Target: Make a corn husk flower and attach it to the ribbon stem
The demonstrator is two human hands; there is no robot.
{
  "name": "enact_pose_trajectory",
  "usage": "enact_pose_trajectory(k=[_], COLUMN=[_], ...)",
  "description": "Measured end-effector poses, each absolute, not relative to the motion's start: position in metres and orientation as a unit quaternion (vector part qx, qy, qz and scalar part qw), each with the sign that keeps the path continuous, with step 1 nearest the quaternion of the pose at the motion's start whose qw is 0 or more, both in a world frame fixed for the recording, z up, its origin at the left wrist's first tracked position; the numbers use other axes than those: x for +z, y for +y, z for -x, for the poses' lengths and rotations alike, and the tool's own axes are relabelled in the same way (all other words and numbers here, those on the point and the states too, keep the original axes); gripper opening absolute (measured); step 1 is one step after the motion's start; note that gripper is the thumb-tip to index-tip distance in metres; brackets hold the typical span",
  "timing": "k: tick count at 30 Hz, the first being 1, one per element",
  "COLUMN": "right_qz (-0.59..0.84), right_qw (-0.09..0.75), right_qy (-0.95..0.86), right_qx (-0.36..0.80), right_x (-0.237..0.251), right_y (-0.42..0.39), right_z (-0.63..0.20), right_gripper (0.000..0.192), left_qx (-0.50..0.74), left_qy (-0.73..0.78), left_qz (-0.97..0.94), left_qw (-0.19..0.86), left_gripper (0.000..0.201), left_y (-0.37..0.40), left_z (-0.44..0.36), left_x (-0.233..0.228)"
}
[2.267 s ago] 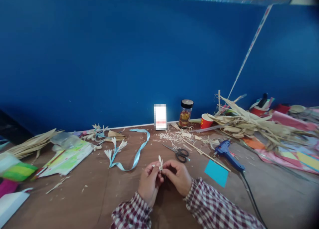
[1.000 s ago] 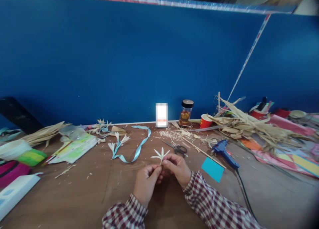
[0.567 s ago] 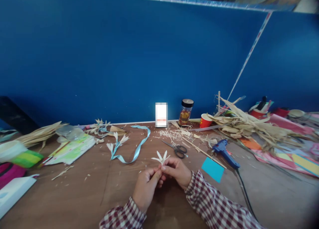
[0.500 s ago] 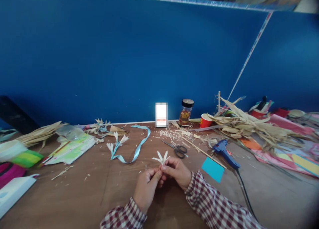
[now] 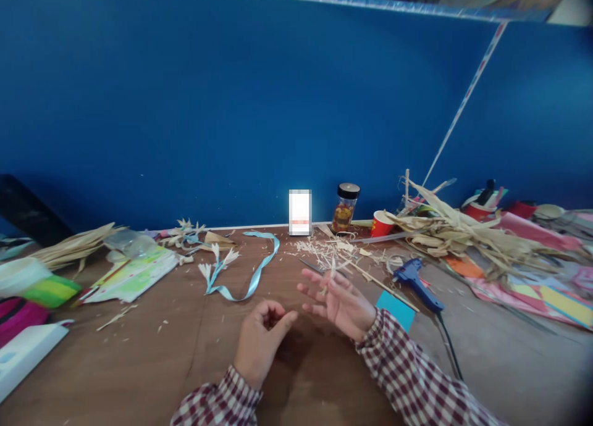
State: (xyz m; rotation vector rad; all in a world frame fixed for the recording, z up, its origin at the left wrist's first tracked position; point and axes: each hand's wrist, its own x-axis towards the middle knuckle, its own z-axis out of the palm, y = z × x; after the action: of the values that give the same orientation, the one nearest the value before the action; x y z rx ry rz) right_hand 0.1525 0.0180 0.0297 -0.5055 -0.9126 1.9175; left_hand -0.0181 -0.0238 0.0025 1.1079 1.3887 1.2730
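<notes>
My right hand is turned palm up over the table, its other fingers spread. Its thumb holds a small pale husk flower against the fingers; the petals are slightly blurred. Lower and to the left, apart from it, my left hand has loosely curled fingers and its thumb stretched out to the right. I see nothing in it. Just behind the right hand lie scissors, mostly hidden by the fingers. A blue paper square lies partly behind the right cuff.
At right are a blue glue gun with its cord, a red paper cup and a husk heap. Straw scraps lie before a lidded jar. Left of centre are a light-blue ribbon and white husk flowers.
My hands have come apart. The right hand moved up and right with the husk flower, turning palm up and spreading its fingers. My left hand let go and shifted slightly left.
</notes>
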Motion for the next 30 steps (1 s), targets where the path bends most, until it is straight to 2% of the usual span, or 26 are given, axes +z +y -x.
enact_pose_trajectory(k=[4,7,11,14,17,21,25,27,30], right_qz=[0.178,0.214,0.336,0.387,0.394,0.389,0.387,0.378,0.366], right_qw=[0.428,0.437,0.481,0.475,0.470,0.461,0.465,0.471,0.485], right_qy=[-0.384,-0.387,-0.445,-0.516,-0.530,-0.515,-0.500,-0.494,-0.477], right_qx=[0.798,0.783,0.677,0.598,0.586,0.609,0.620,0.625,0.634], right_x=[0.035,0.031,0.020,0.015,0.013,0.012,0.013,0.013,0.014], right_y=[0.009,0.009,0.013,0.014,0.010,0.004,0.003,0.002,0.002], right_z=[-0.149,-0.146,-0.140,-0.135,-0.129,-0.124,-0.122,-0.121,-0.120], right_gripper=[0.017,0.016,0.015,0.016,0.016,0.017,0.017,0.016,0.016], left_qx=[0.533,0.544,0.553,0.559,0.559,0.546,0.534,0.528,0.534], left_qy=[0.570,0.554,0.511,0.501,0.515,0.512,0.477,0.462,0.464], left_qz=[-0.460,-0.436,-0.400,-0.405,-0.449,-0.566,-0.660,-0.685,-0.676], left_qw=[0.423,0.454,0.523,0.522,0.469,0.345,0.227,0.197,0.204], left_gripper=[0.021,0.019,0.020,0.019,0.016,0.012,0.019,0.023,0.025], left_y=[-0.022,-0.023,-0.026,-0.028,-0.029,-0.030,-0.032,-0.033,-0.035], left_z=[0.021,0.021,0.017,0.013,0.013,0.017,0.021,0.022,0.019], left_x=[0.009,0.008,0.002,-0.003,-0.005,-0.002,0.002,0.003,0.001])
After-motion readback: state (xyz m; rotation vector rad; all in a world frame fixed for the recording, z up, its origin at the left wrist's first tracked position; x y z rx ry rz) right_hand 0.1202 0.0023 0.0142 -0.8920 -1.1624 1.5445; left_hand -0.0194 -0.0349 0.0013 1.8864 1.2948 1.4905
